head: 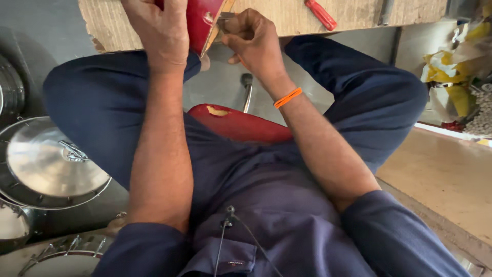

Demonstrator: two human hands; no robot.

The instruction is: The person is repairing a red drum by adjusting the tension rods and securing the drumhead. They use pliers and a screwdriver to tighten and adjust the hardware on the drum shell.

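My left hand [161,32] grips a red padded piece [202,20] held against the edge of a worn wooden board [287,18] at the top of the view. Right beside it, my right hand [253,43], with an orange band [287,97] on the wrist, is closed around a small metal part at the red piece's edge; the part is mostly hidden by the fingers. I sit on a red stool seat [236,125] with a chipped patch, legs in dark blue trousers spread to both sides.
A red-handled tool [321,14] lies on the board. Shiny steel lids and vessels [51,164] crowd the floor at left. A wooden slab [441,179] lies at right, with crumpled yellow and white wrappers [456,72] behind it.
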